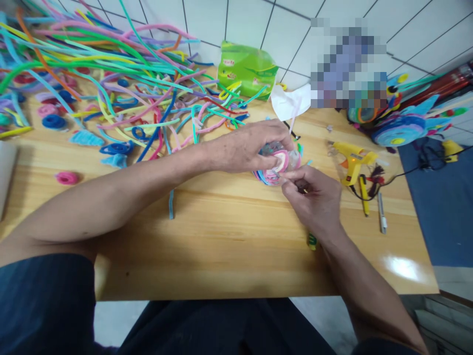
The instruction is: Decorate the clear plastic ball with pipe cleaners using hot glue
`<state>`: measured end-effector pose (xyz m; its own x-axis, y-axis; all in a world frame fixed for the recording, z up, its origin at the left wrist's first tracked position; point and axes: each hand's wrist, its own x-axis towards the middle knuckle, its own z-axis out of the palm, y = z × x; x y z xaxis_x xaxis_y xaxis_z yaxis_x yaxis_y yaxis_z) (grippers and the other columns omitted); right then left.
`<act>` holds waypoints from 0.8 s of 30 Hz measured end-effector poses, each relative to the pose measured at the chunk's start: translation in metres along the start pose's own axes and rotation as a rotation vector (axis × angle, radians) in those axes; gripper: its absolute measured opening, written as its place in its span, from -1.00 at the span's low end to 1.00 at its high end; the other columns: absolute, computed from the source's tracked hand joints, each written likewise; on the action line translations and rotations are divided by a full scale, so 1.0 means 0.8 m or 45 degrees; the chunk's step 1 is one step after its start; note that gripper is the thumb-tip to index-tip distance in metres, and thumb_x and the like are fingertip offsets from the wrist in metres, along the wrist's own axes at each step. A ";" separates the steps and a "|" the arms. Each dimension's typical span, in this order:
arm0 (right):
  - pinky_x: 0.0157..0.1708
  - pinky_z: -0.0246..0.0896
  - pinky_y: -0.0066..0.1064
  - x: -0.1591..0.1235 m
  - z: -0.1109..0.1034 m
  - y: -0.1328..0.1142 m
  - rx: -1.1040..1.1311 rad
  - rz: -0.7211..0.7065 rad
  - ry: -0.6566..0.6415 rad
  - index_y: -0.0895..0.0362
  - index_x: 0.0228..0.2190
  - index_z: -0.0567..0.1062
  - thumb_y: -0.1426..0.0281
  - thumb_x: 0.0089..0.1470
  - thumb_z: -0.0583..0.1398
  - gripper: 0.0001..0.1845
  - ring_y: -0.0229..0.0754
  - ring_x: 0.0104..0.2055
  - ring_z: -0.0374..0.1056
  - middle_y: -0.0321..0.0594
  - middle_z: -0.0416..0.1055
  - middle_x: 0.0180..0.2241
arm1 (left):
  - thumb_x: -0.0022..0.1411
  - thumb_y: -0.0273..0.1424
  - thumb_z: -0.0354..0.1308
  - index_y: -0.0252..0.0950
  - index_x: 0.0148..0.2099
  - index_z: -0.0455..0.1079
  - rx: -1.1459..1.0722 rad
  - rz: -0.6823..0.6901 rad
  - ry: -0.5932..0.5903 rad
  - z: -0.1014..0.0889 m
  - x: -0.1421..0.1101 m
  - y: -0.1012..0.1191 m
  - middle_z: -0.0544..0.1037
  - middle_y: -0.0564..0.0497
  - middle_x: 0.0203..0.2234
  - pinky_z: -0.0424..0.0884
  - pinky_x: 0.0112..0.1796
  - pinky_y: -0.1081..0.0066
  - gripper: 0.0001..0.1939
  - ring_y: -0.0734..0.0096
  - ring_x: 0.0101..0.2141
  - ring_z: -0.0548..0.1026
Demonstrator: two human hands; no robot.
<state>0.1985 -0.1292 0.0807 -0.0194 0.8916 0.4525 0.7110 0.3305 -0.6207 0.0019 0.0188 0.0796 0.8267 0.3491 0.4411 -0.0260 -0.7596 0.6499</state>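
A round craft piece of coiled pipe cleaners in pink, blue and white lies on the wooden table. My left hand grips it from above, thumb and fingers around its top. Much of the piece is hidden under that hand. At its near right edge my right hand is closed in a pinch. A thin greyish tip shows between these fingers and touches the coils; I cannot make out what it belongs to. Just below the right hand a green and black end of something shows on the table.
Loose pipe cleaners are heaped at the back left. A green packet leans on the tiled wall. To the right are a yellow glue gun with its cord, a yellow pen-like tool, a cutter knife and a blue coiled fish.
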 end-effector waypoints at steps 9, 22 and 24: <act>-0.55 0.12 -0.45 -0.001 0.001 0.005 0.029 0.003 0.016 0.03 -0.40 0.61 0.45 0.16 0.26 -0.87 -0.34 -0.59 0.21 -0.44 0.41 -0.57 | 0.45 -0.25 0.17 -0.14 0.13 0.56 -0.023 -0.027 -0.072 -0.009 0.000 0.006 0.65 -0.13 0.13 0.44 0.19 0.16 -0.72 0.13 0.14 0.55; -0.51 0.21 -0.42 0.012 -0.054 0.023 -0.089 0.148 0.106 0.02 -0.27 0.69 0.39 0.22 0.34 -0.92 -0.29 -0.53 0.31 -0.39 0.52 -0.50 | 0.30 -0.31 0.30 -0.08 0.14 0.55 0.030 0.021 -0.031 -0.006 0.000 -0.006 0.65 -0.11 0.12 0.47 0.18 0.11 -0.64 0.12 0.13 0.57; -0.48 0.25 -0.38 0.016 -0.073 0.051 -0.300 0.254 0.190 0.02 -0.24 0.70 0.38 0.19 0.34 -0.90 -0.25 -0.52 0.34 -0.35 0.56 -0.47 | 0.28 -0.33 0.29 -0.09 0.14 0.54 0.039 0.012 -0.055 -0.008 0.000 -0.004 0.64 -0.11 0.15 0.46 0.20 0.11 -0.63 0.12 0.14 0.57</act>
<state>0.2681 -0.1225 0.0983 0.2273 0.8707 0.4362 0.8335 0.0578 -0.5495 -0.0017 0.0247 0.0817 0.8502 0.3183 0.4193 -0.0170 -0.7794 0.6263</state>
